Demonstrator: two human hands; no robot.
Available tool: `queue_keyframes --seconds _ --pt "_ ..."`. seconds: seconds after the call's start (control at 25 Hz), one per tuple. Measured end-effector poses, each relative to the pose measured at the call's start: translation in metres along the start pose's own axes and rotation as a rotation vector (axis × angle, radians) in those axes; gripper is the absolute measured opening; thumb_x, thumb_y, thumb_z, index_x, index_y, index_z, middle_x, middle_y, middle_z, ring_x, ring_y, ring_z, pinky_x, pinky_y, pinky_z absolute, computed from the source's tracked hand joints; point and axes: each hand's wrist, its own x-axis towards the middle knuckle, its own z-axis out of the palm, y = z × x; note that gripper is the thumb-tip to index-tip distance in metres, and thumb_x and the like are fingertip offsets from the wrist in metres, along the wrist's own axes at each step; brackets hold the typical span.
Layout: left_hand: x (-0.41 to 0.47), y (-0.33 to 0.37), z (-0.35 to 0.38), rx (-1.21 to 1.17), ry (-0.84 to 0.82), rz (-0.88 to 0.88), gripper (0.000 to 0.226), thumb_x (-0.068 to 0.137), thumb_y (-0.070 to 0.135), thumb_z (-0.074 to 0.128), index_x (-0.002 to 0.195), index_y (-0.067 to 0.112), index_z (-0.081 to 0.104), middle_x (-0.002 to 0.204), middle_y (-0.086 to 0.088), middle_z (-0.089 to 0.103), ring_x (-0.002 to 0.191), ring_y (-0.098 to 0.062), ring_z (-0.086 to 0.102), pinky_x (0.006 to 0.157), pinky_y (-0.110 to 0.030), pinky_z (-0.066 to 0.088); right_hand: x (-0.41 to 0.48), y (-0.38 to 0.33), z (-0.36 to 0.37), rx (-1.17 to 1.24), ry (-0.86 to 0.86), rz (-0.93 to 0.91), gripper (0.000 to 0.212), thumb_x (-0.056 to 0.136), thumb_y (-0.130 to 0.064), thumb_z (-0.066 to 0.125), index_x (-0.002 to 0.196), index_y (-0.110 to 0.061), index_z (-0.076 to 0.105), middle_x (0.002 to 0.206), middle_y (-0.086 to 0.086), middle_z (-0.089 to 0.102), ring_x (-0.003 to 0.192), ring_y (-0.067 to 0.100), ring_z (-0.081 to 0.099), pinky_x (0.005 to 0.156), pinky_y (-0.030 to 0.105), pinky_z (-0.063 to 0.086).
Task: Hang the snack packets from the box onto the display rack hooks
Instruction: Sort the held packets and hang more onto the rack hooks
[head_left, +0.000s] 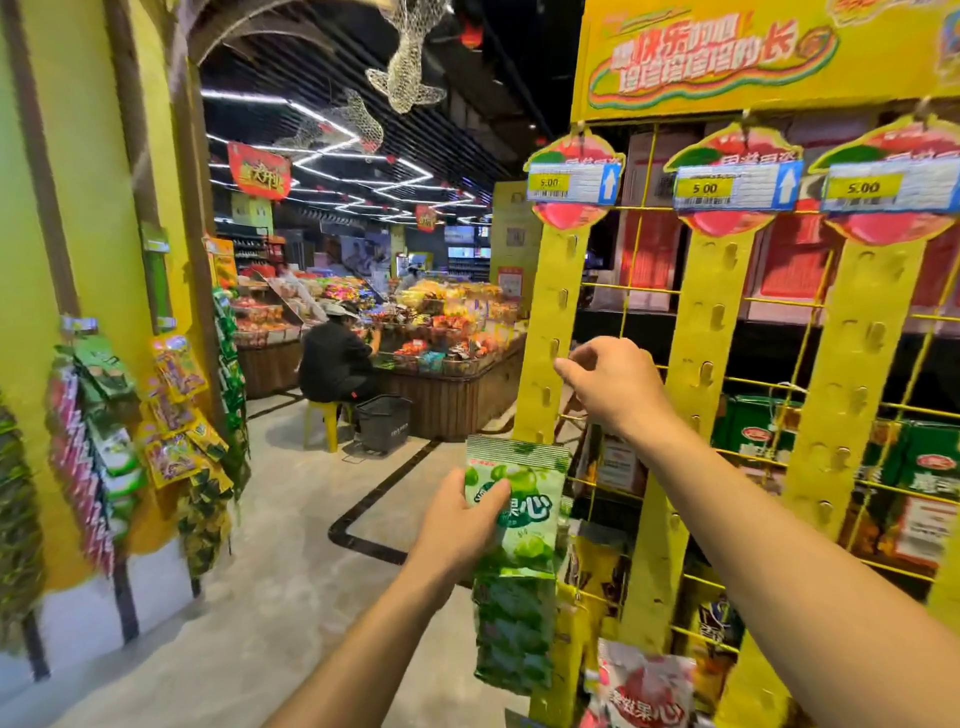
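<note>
Packet (519, 512) pinched by left fingers (491, 498); curled right fingers (571, 371) seemingly touch rack (550, 291).

The upper hooks (562, 297) on the left strip (540, 374) stood bare, leaving open room below the price tag (574, 182); the right hand (608, 384), fingers curled, sat just before one of them, contact not discernible; lower down that strip was crowded, the green packet (519, 509) gripped by the left hand (462, 519) in front of it, a second green packet (514, 634) directly beneath and a red packet (644, 686) at the bottom; the wire grid (631, 291) closed the gaps between strips, boxes (753, 426) behind it; the middle strip (706, 322) and right strip (862, 332) showed bare hooks; leftward the aisle floor (291, 545) lay open as far as the wall display (176, 415) of hung packets.
</note>
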Motion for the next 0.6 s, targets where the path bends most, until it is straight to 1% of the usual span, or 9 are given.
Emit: queue_keyframes --seconds 0.08,0.16,0.2,0.24,0.32,0.44,0.48,0.52,0.6 --pt "0.014 -0.001 -0.006 0.007 -0.036 0.026 0.015 0.103 0.026 0.064 0.118 0.025 0.064 0.109 0.004 0.078 0.088 -0.001 0.076 0.069 -0.022 0.06 0.001 -0.003 0.003 0.043 0.022 0.038 0.023 0.093 -0.039 0.068 0.092 -0.017 0.072 0.079 -0.003 0.072 0.068 0.012 0.07 0.07 0.03 0.057" --pt "0.027 -0.004 -0.006 0.025 -0.077 0.058 0.015 0.102 0.027 0.065 0.117 0.027 0.064 0.115 0.003 0.076 0.096 -0.005 0.075 0.077 -0.024 0.061 -0.001 -0.007 0.002 0.022 0.03 0.055 0.017 0.093 -0.035 0.069 0.087 -0.019 0.068 0.069 -0.012 0.064 0.054 -0.001 0.061 0.056 0.019 0.049" --pt "0.031 -0.003 -0.005 0.025 -0.094 0.061 0.013 0.102 0.027 0.064 0.115 0.027 0.063 0.114 0.003 0.076 0.096 -0.004 0.073 0.075 -0.019 0.059 -0.002 -0.008 0.003 0.028 0.035 0.059 0.015 0.093 -0.033 0.07 0.086 -0.02 0.068 0.068 -0.012 0.064 0.052 -0.002 0.061 0.055 0.02 0.05" --pt "0.033 -0.002 -0.003 0.023 -0.112 0.062 0.009 0.103 0.026 0.064 0.111 0.028 0.062 0.111 0.005 0.075 0.093 0.0 0.072 0.069 -0.013 0.055 -0.002 -0.008 0.004 0.043 0.048 0.057 0.014 0.093 -0.031 0.07 0.086 -0.02 0.069 0.071 -0.009 0.068 0.051 0.002 0.064 0.058 0.024 0.055" --pt "0.039 -0.002 0.001 0.028 -0.145 0.062 0.008 0.103 0.025 0.063 0.101 0.03 0.059 0.103 0.012 0.072 0.085 0.008 0.067 0.06 -0.007 0.05 -0.003 -0.009 0.004 0.063 0.062 0.051 0.013 0.093 -0.03 0.071 0.088 -0.018 0.074 0.078 -0.003 0.074 0.055 0.009 0.069 0.063 0.029 0.059" --pt "0.044 0.001 0.005 0.049 -0.153 0.077 0.011 0.103 0.026 0.063 0.096 0.031 0.058 0.1 0.014 0.071 0.084 0.009 0.066 0.062 -0.009 0.049 -0.003 -0.009 0.004 0.09 0.055 0.068 0.01 0.093 -0.027 0.071 0.088 -0.019 0.074 0.078 -0.002 0.075 0.051 0.007 0.068 0.053 0.019 0.051" --pt "0.048 0.001 0.006 0.052 -0.148 0.089 0.012 0.103 0.026 0.063 0.094 0.032 0.058 0.097 0.015 0.071 0.081 0.011 0.066 0.062 -0.009 0.049 -0.003 -0.009 0.004 0.091 0.057 0.067 0.009 0.092 -0.027 0.072 0.088 -0.02 0.073 0.077 -0.003 0.075 0.049 0.006 0.068 0.053 0.019 0.05" --pt "0.051 0.003 0.007 0.05 -0.137 0.103 0.012 0.103 0.026 0.063 0.094 0.032 0.058 0.095 0.017 0.071 0.079 0.012 0.066 0.062 -0.009 0.048 -0.002 -0.009 0.004 0.088 0.063 0.065 0.009 0.092 -0.027 0.072 0.088 -0.02 0.074 0.076 -0.003 0.074 0.049 0.006 0.068 0.055 0.021 0.052" --pt "0.058 0.004 0.008 0.053 -0.116 0.131 0.003 0.102 0.029 0.065 0.101 0.031 0.062 0.1 0.014 0.073 0.088 0.008 0.068 0.069 -0.014 0.052 0.0 -0.008 0.007 0.085 0.074 0.065 0.01 0.091 -0.028 0.073 0.088 -0.019 0.075 0.076 -0.004 0.075 0.052 0.008 0.07 0.061 0.027 0.057"
